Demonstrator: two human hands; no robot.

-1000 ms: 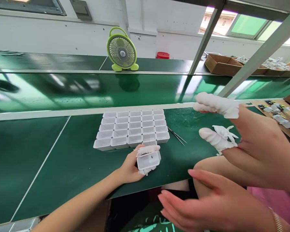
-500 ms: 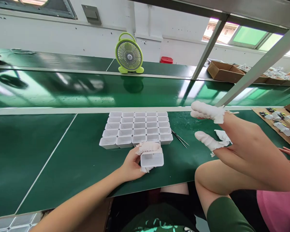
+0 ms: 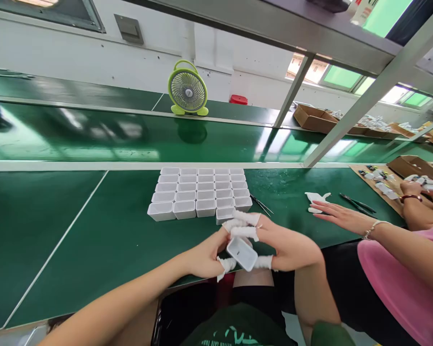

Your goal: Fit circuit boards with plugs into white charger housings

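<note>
Both my hands, with white wraps on several fingertips, are around one small white box near the table's front edge. A small dark mark shows inside that box. My left hand holds it from the left, thumb below. From the right, my right hand has its fingers and thumb on it. Just beyond my hands stands a block of white open-topped boxes in rows, with one front box sticking out toward me. Dark tweezers lie at the block's right side.
A green fan stands on the back ledge. To the right are a white cloth, dark pliers, a cardboard sheet with small parts, and other people's hands. Metal posts rise behind. Cardboard boxes sit at the back right.
My right hand has come left and down onto the box, which is now tilted. The front box of the block sticks out more. The view has shifted, showing more of the right side.
</note>
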